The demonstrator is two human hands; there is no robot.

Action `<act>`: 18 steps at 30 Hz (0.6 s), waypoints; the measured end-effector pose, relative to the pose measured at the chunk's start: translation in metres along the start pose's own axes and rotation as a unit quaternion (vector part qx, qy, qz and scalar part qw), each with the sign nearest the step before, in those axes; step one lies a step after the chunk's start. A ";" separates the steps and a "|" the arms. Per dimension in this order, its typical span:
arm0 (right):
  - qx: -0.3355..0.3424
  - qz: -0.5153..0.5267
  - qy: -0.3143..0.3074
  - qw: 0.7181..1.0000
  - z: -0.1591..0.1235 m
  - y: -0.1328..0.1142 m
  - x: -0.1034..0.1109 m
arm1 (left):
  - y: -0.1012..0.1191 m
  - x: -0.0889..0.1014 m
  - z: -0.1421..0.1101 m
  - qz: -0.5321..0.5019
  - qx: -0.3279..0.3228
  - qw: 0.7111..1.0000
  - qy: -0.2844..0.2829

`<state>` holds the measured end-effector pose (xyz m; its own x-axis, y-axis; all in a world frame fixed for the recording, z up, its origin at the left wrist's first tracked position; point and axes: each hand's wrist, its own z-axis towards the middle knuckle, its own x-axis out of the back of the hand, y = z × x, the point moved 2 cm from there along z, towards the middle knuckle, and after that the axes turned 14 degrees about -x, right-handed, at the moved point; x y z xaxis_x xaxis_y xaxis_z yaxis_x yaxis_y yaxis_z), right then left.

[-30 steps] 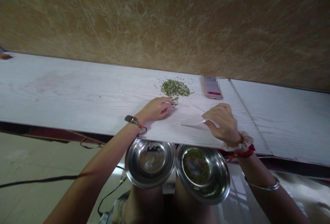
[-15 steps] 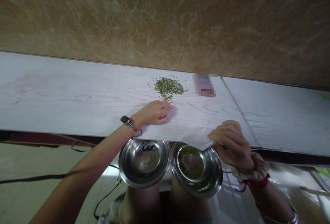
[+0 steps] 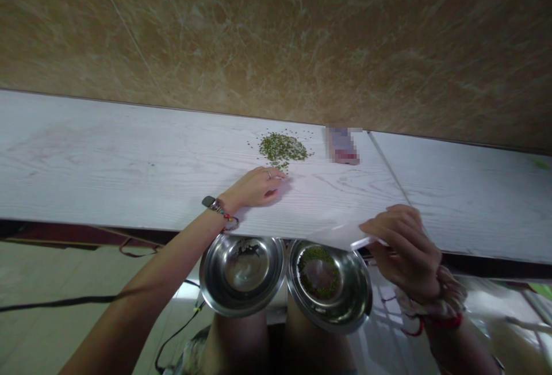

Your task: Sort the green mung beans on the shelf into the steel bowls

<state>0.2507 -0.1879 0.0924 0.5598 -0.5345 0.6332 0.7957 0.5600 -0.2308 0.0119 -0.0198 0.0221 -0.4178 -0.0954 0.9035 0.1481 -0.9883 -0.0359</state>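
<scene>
Small green beans [image 3: 282, 148], like mung beans, lie in a loose pile on the white wood-grain table [image 3: 129, 162]. Just below the pile, my left hand [image 3: 252, 187] rests on the tabletop, holding nothing, its fingers loosely bent and the thumb apart. My right hand [image 3: 403, 243] pinches a thin, whitish, see-through sheet [image 3: 334, 236] at the table's front edge, partly above the right steel bowl [image 3: 360, 297]. That bowl holds more green beans. Beside it, the left steel bowl [image 3: 211, 294] has a few pale bits along its far inner side.
A blurred-out flat object [image 3: 342, 145] lies right of the pile, close to the brown marbled wall [image 3: 276, 41]. Both bowls sit at the table's edge over my knees. A black cable [image 3: 60, 301] runs at the lower left, over the tiled floor.
My right hand has moved right and slightly down with the sheet, which now lies flatter and shows its near edge. The left hand has hardly moved.
</scene>
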 end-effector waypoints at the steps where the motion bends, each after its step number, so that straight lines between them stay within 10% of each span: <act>1: 0.000 -0.005 0.006 1.000 0.005 0.004 -0.003 | -0.004 0.001 -0.002 0.016 0.025 0.999 0.016; 9: -0.032 -0.053 0.085 0.994 0.047 0.047 -0.058 | -0.026 0.003 -0.014 0.074 0.192 0.976 0.066; 18: 0.018 -0.099 0.080 0.992 0.062 0.061 -0.093 | -0.031 0.001 -0.018 0.064 0.238 0.966 0.072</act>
<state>0.2331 -0.0651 0.0652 0.4256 -0.7278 0.5377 0.8863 0.4551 -0.0854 -0.0086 0.0083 0.0162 -0.4833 -0.2632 0.8349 0.5885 -0.8038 0.0874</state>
